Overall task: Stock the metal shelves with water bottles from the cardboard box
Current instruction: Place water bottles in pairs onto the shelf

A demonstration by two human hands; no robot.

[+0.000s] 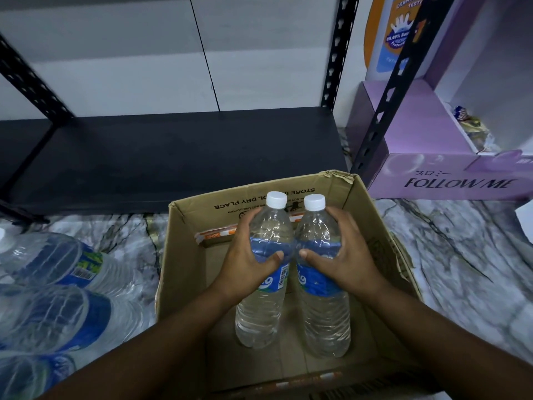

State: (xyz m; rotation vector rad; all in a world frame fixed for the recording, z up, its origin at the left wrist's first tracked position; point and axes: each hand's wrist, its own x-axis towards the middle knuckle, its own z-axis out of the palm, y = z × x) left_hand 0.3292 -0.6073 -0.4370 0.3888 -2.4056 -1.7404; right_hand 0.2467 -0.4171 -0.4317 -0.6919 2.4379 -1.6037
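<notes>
An open cardboard box stands on the marble floor in front of me. Two clear water bottles with white caps and blue labels are upright inside it, side by side. My left hand grips the left bottle around its upper body. My right hand grips the right bottle the same way. Beyond the box lies the black bottom shelf of the metal rack, with nothing on it.
Large water bottles lie on the floor at the left. A purple "FOLLOW ME" carton sits right of the rack's black upright. The back upright stands against a white wall.
</notes>
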